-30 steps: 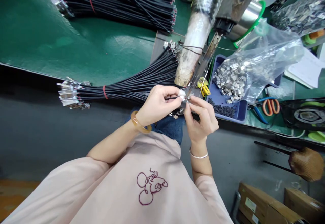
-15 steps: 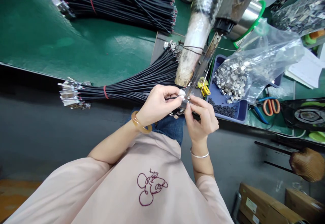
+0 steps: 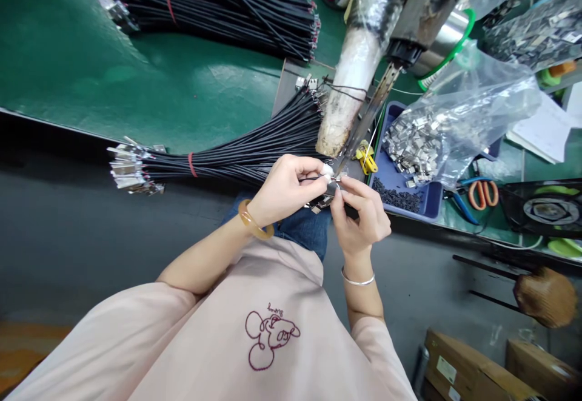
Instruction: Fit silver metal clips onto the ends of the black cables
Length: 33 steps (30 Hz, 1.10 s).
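My left hand (image 3: 293, 184) pinches a black cable (image 3: 309, 178) near its end, with white coverings on the fingertips. Opposite it, my right hand (image 3: 362, 212) is closed on a small metal connector (image 3: 342, 177), mostly covered by the fingers. The two hands nearly touch, right beneath the tip of a soldering iron (image 3: 369, 107) that slants down from above. Beside the iron, a white fume pipe (image 3: 349, 79) ends just over my left fingers. Under and behind my left hand lies a bundle of black cables (image 3: 240, 149), with metal connectors at its left end.
A second black cable bundle (image 3: 218, 10) lies at the back left. To the right, a blue tray (image 3: 431, 207) holds small black pieces and a plastic bag of connectors (image 3: 413, 146). Yellow cleaning holder (image 3: 366, 158), pliers (image 3: 482, 193) and a solder spool (image 3: 448, 40) are nearby.
Both hands keep nearly the same pose at the iron's tip, with only slight finger movement. The whole view has shifted a little.
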Each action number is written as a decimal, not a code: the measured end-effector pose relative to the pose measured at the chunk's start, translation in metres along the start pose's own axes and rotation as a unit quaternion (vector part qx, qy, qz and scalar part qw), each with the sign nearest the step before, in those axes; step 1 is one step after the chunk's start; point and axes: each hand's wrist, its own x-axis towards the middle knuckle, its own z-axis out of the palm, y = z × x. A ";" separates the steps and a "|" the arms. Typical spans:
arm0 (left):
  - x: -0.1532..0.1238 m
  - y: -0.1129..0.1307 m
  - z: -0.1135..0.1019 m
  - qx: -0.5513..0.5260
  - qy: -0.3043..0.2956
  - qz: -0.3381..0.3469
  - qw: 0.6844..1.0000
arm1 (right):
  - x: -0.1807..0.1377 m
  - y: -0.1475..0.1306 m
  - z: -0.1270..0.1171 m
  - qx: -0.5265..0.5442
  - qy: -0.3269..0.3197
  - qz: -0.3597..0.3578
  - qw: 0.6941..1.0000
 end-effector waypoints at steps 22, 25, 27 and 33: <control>-0.003 -0.001 0.005 0.078 0.045 0.021 0.996 | 0.016 -0.005 -0.012 0.054 -0.076 0.134 0.987; -0.001 -0.001 0.006 0.082 0.049 0.019 0.995 | 0.017 -0.003 -0.010 0.065 -0.075 0.134 0.986; 0.000 0.000 0.006 0.079 0.057 0.024 0.995 | 0.018 -0.002 -0.009 0.067 -0.074 0.132 0.986; 0.003 0.006 0.006 0.058 0.066 0.055 0.995 | 0.024 -0.003 -0.012 0.054 -0.080 0.117 0.989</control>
